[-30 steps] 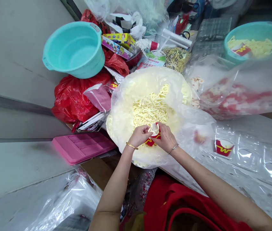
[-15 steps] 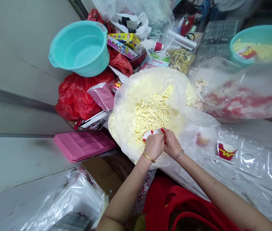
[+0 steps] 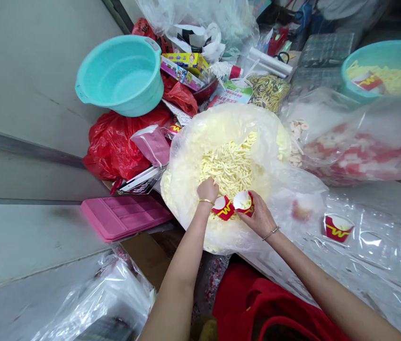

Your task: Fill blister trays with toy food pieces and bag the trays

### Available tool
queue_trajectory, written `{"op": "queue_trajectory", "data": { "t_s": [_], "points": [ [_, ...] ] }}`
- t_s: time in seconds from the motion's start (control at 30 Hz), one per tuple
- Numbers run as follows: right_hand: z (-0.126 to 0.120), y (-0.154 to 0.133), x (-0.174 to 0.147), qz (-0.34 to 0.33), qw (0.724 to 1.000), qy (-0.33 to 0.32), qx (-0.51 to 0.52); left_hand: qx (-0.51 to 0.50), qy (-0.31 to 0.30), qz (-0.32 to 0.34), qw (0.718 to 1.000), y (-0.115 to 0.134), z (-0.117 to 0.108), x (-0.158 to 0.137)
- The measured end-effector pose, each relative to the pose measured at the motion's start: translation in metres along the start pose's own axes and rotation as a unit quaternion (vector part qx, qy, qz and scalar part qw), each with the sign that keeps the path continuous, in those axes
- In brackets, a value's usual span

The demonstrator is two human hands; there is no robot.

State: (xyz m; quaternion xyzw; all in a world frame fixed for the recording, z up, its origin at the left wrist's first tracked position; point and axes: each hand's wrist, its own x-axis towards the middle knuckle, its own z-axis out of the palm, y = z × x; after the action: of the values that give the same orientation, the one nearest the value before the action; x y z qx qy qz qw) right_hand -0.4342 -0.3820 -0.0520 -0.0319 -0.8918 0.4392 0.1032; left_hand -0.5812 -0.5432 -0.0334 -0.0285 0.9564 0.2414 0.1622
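A large translucent plastic bag (image 3: 186, 151) lies open in front of me, full of pale yellow fry-shaped sticks (image 3: 228, 163). My right hand (image 3: 259, 215) grips a small red-and-white fries box (image 3: 243, 202) with a yellow zigzag mark, and some pale sticks show in its mouth. A second fries box (image 3: 223, 208) of the same kind rests on the sticks, just left of the held one. At the left of the pile, my left hand (image 3: 208, 189) is closed at the sticks; its fingertips are partly hidden, with pale pieces at them.
Another fries box (image 3: 338, 228) sits in a clear plastic tray (image 3: 374, 241) at right. Turquoise basins stand at back left (image 3: 120, 76) and back right (image 3: 363, 57). A pink tray (image 3: 125, 215), a red bag (image 3: 118, 142) and a bag of red-and-white pieces (image 3: 360, 151) surround the pile.
My hands, together at the box before, have moved apart. The left has gone left and up to the sticks. The right holds a fries box, and another now shows lying on the pile.
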Motion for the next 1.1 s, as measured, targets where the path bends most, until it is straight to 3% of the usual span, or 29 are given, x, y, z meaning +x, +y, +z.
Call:
{"op": "queue_trajectory", "data": {
  "t_s": [0.2,0.3,0.37,0.43,0.5,0.57,0.67,0.8,0.9,0.97,1.1],
  "points": [
    [0.004,0.004,0.008,-0.004,1.000,-0.002,-0.001,-0.189,-0.074,0.030,0.979,-0.003,-0.027,-0.018],
    [0.011,-0.003,0.013,-0.018,1.000,-0.007,-0.005,-0.357,-0.170,0.044,0.918,0.005,-0.033,-0.037],
    [0.015,-0.009,0.015,-0.028,1.000,-0.012,-0.006,-0.399,-0.219,0.051,0.889,0.010,-0.032,-0.048],
    [0.019,-0.016,0.015,-0.035,0.999,-0.016,-0.005,-0.327,-0.206,0.079,0.919,0.016,-0.027,-0.056],
    [0.021,-0.019,0.013,-0.037,0.999,-0.017,-0.006,-0.197,-0.149,0.126,0.961,0.022,-0.021,-0.065],
    [0.021,-0.019,0.009,-0.039,0.999,-0.018,-0.005,-0.055,-0.096,0.160,0.981,0.029,-0.014,-0.074],
    [0.020,-0.013,0.002,-0.044,0.999,-0.018,0.003,0.072,-0.093,0.192,0.974,0.038,-0.007,-0.086],
    [0.012,-0.001,-0.002,-0.042,0.999,-0.001,0.007,0.008,-0.178,0.252,0.951,0.038,-0.010,-0.075],
    [0.004,0.006,-0.002,-0.028,0.999,0.019,0.002,-0.041,-0.098,0.254,0.961,0.033,-0.016,-0.041],
    [0.001,0.008,-0.001,-0.021,0.999,0.026,0.000,0.015,-0.027,0.246,0.969,0.034,-0.014,-0.015],
    [-0.001,0.010,0.000,-0.015,1.000,0.023,0.001,0.121,-0.021,0.245,0.962,0.034,0.001,0.024]
  ]
}}
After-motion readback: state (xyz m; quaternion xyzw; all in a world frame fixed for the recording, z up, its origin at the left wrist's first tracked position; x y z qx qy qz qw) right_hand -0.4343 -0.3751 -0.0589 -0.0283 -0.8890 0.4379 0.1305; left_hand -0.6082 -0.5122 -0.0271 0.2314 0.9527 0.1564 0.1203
